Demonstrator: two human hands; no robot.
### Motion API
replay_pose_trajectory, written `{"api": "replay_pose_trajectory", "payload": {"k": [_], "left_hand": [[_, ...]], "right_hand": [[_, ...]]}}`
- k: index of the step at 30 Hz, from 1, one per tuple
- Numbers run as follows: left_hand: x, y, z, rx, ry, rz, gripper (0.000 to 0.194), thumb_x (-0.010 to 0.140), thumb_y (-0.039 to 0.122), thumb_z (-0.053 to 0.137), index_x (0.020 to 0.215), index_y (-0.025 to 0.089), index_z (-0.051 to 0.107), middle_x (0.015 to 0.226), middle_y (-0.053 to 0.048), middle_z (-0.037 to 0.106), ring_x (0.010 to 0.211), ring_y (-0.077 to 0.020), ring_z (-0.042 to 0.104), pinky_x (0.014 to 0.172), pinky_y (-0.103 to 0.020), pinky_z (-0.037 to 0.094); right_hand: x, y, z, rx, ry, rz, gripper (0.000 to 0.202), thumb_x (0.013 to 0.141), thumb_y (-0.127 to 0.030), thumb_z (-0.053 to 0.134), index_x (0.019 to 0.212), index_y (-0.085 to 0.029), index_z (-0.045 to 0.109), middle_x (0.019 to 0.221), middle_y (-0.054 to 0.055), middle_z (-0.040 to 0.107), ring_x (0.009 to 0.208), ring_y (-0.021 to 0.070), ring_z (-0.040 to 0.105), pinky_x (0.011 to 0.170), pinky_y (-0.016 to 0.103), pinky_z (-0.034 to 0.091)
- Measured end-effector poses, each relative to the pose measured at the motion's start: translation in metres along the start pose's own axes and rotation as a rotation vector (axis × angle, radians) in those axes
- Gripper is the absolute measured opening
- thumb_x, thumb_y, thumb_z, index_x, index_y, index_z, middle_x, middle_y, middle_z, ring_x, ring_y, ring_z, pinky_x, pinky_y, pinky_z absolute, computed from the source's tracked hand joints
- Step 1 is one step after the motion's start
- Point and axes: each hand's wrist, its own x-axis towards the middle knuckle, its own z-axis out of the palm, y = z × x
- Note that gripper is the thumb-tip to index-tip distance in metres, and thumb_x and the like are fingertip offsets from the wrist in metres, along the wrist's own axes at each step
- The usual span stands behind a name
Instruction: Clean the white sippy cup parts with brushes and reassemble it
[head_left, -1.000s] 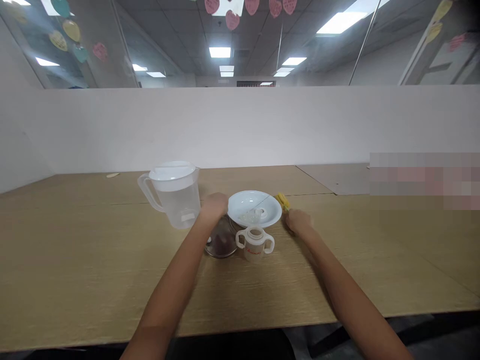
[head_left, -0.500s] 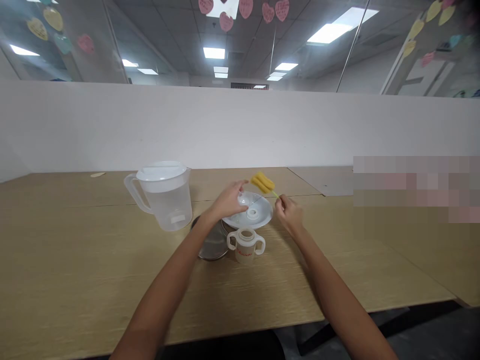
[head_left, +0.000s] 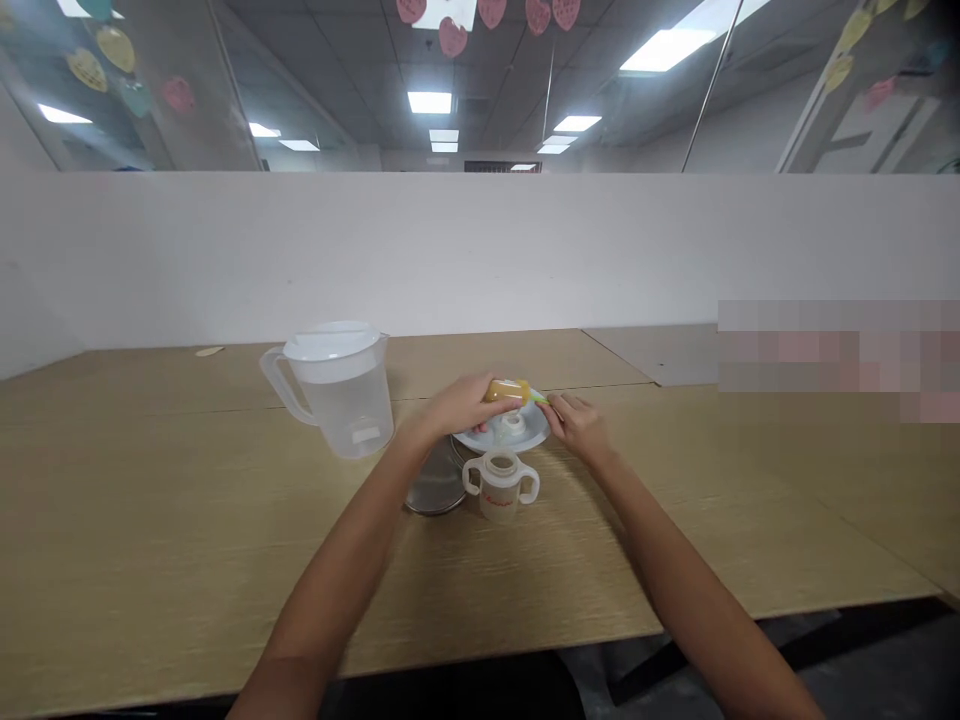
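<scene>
My left hand (head_left: 466, 402) is wrapped round a small clear container (head_left: 495, 391), held tilted on its side above a white plate (head_left: 536, 430). A yellow sponge (head_left: 517, 390) on a green handle (head_left: 538, 398) shows inside the container's mouth. My right hand (head_left: 579, 424) pinches the handle, close to the left hand. Nearer to me stands a two-handled cup (head_left: 500, 492) with red lettering and an open top. Left of the cup lies a round metal dish or lid (head_left: 435, 480), partly hidden by my left forearm.
A clear plastic pitcher (head_left: 349, 400) with a white lid stands to the left of my left hand. A small flat pale piece (head_left: 210, 351) lies at the back left. Behind the wooden table (head_left: 187, 540) rises a white wall (head_left: 450, 250). A blurred patch covers the right side.
The yellow sponge has gone from open air above the plate into the clear container. My right hand has come closer to my left hand, and the view has shifted slightly.
</scene>
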Motion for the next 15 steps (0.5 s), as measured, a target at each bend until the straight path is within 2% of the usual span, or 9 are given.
{"api": "replay_pose_trajectory", "payload": {"k": [2, 5, 8, 10, 11, 13, 15], "left_hand": [[0.002, -0.001, -0.002, 0.065, 0.066, 0.002, 0.058, 0.077, 0.057, 0.053, 0.115, 0.014, 0.054, 0.095, -0.008, 0.065, 0.068, -0.0174, 0.061, 0.067, -0.028, 0.047], [0.004, -0.011, -0.008, 0.019, 0.157, 0.128, 0.051, 0.071, 0.046, 0.065, 0.115, 0.02, 0.057, 0.112, -0.006, 0.06, 0.09, -0.0192, 0.06, 0.08, -0.027, 0.046], [0.001, -0.017, -0.013, -0.187, 0.017, 0.128, 0.057, 0.069, 0.043, 0.069, 0.118, 0.019, 0.055, 0.109, -0.007, 0.062, 0.086, -0.0175, 0.061, 0.074, -0.026, 0.048], [-0.003, -0.012, -0.015, -0.268, -0.09, 0.129, 0.06, 0.067, 0.04, 0.07, 0.12, 0.018, 0.054, 0.106, -0.007, 0.063, 0.081, -0.0161, 0.061, 0.069, -0.025, 0.049], [-0.006, -0.007, -0.016, -0.271, -0.108, 0.145, 0.059, 0.066, 0.038, 0.071, 0.12, 0.018, 0.055, 0.105, -0.007, 0.064, 0.081, -0.016, 0.061, 0.068, -0.024, 0.048], [-0.011, 0.004, -0.019, -0.223, -0.068, 0.18, 0.055, 0.064, 0.036, 0.073, 0.114, 0.02, 0.06, 0.103, -0.005, 0.065, 0.084, -0.0167, 0.061, 0.069, -0.024, 0.048], [-0.014, 0.011, -0.023, -0.171, 0.016, 0.196, 0.049, 0.062, 0.034, 0.075, 0.108, 0.02, 0.064, 0.101, -0.005, 0.066, 0.086, -0.0176, 0.06, 0.071, -0.024, 0.048]], "right_hand": [[0.0, -0.004, 0.005, 0.041, -0.162, 0.09, 0.054, 0.096, -0.048, 0.023, 0.069, -0.016, 0.058, 0.058, 0.004, 0.057, 0.05, 0.0115, 0.046, 0.051, 0.024, 0.023], [0.0, -0.01, 0.009, 0.044, -0.328, 0.102, 0.06, 0.095, -0.053, 0.016, 0.069, -0.017, 0.057, 0.056, 0.004, 0.057, 0.046, 0.012, 0.044, 0.049, 0.025, 0.018], [0.002, -0.012, 0.005, 0.013, -0.308, 0.142, 0.063, 0.095, -0.054, 0.013, 0.072, -0.016, 0.058, 0.06, 0.006, 0.059, 0.05, 0.0133, 0.048, 0.05, 0.025, 0.019], [0.005, -0.011, 0.0, 0.003, -0.302, 0.198, 0.061, 0.095, -0.053, 0.014, 0.074, -0.016, 0.058, 0.062, 0.007, 0.06, 0.053, 0.0143, 0.05, 0.051, 0.025, 0.02], [0.006, -0.011, -0.002, 0.005, -0.32, 0.216, 0.059, 0.095, -0.053, 0.016, 0.076, -0.016, 0.059, 0.063, 0.007, 0.06, 0.054, 0.0146, 0.051, 0.051, 0.024, 0.021], [0.008, -0.014, -0.005, 0.033, -0.385, 0.211, 0.055, 0.095, -0.051, 0.019, 0.078, -0.016, 0.059, 0.063, 0.006, 0.061, 0.054, 0.0143, 0.051, 0.051, 0.024, 0.021], [0.008, -0.02, -0.007, 0.08, -0.415, 0.141, 0.055, 0.096, -0.05, 0.019, 0.077, -0.017, 0.059, 0.062, 0.005, 0.06, 0.052, 0.0132, 0.049, 0.051, 0.024, 0.022]]}}
